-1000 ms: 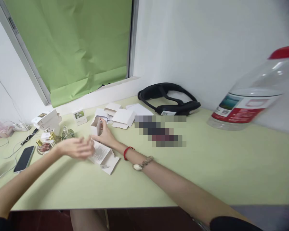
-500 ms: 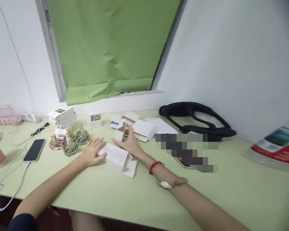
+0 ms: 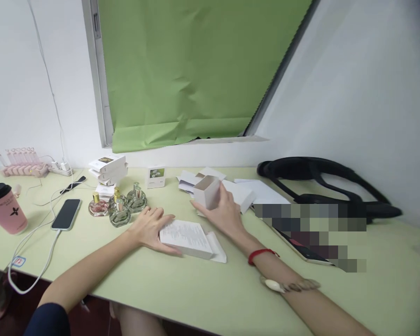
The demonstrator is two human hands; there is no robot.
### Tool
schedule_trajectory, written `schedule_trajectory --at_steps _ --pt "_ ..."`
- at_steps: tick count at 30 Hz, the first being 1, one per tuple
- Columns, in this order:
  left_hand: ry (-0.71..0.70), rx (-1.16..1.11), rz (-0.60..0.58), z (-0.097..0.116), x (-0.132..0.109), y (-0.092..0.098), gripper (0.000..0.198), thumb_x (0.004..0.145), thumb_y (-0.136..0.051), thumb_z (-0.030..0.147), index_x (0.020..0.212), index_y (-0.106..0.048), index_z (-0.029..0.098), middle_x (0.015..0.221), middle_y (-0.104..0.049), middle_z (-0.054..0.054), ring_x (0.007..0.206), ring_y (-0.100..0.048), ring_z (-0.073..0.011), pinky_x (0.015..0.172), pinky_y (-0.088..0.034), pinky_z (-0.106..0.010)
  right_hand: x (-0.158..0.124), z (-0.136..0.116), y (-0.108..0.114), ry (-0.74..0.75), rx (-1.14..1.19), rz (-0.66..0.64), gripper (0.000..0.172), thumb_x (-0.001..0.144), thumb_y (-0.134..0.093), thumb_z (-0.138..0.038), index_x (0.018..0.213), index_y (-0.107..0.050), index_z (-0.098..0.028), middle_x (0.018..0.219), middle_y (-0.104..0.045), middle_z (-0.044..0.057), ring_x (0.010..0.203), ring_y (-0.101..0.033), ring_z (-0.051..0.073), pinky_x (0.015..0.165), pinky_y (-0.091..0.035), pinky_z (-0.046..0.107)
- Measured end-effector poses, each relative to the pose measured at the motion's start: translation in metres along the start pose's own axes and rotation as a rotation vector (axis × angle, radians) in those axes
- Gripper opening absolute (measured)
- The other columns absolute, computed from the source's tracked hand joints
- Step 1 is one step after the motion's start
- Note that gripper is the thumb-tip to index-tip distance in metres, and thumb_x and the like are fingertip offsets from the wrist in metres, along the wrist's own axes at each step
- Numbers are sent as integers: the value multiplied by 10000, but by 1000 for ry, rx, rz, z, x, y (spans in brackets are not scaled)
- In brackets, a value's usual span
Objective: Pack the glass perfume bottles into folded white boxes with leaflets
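My left hand (image 3: pixel 152 231) grips the near-left end of a white printed box (image 3: pixel 187 237) lying on the table, its thumb along the near edge. A pale flap sticks out at that box's right end. In my right hand (image 3: pixel 226 212) is a small open white carton (image 3: pixel 206 192), its mouth turned up, fingers around its right side. Flattened white cartons (image 3: pixel 236 192) lie just behind and beside it. Left of my left hand stand several glass perfume bottles (image 3: pixel 120 214) with gold and silver caps.
Behind the bottles are stacked white boxes (image 3: pixel 110 170) and one standing box (image 3: pixel 156 177) with a flower picture. Further left are a phone (image 3: pixel 66 214) on a white cable and a pink cup (image 3: pixel 10 210). A black frame-like object (image 3: pixel 315 168) lies at the right.
The view has shifted left. My right hand has lifted and turned the small carton so that its open top shows. My left hand has shifted from lying across the printed box to gripping its end.
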State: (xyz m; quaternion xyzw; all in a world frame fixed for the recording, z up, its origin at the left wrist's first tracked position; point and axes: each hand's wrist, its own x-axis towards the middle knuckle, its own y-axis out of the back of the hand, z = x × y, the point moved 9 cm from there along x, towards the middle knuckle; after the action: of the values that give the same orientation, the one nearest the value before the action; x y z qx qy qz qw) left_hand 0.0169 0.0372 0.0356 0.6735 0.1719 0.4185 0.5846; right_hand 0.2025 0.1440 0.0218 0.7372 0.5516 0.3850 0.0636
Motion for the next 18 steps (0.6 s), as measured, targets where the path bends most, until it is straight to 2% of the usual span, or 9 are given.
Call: schedule_trajectory --at_steps 4,6,9,14,18 --pt "161 23 61 -13 -4 2 839 586 -604 810 1087 -597 137 955 -548 -111 937 -535 -278 891 -422 -424 -4 -7 22 50 -91 139 1058 687 -573 -679 1487 -236 -76 1358 -441 252 1299 -388 397 1046 -317 565" --pt "255 23 94 -20 -7 5 801 603 -608 792 1063 -588 137 991 -542 -125 969 -523 -291 897 -429 -432 -8 -10 20 56 -99 128 1030 696 -578 -647 1490 -227 -91 1360 -444 243 1289 -396 388 1039 -319 557" --pt "330 9 138 -25 -10 10 755 634 -611 756 1072 -560 144 1049 -531 -140 996 -517 -298 923 -428 -447 -11 -15 6 103 -165 31 980 698 -609 -574 1481 -254 -105 1334 -462 230 1264 -409 393 1040 -305 553" --pt "344 -78 178 -28 -12 16 765 648 -640 693 1167 -482 154 1110 -528 -147 1046 -528 -317 918 -439 -449 -7 -6 1 72 -218 0 976 702 -608 -573 1478 -271 -87 1307 -478 233 1228 -429 408 1032 -297 550" --pt "266 -130 136 -23 -9 14 817 672 -667 632 1289 -406 163 1191 -548 -149 1127 -525 -315 973 -411 -442 -6 -2 0 41 -248 -31 976 698 -613 -571 1474 -274 -86 1301 -490 237 1219 -438 419 1019 -305 552"
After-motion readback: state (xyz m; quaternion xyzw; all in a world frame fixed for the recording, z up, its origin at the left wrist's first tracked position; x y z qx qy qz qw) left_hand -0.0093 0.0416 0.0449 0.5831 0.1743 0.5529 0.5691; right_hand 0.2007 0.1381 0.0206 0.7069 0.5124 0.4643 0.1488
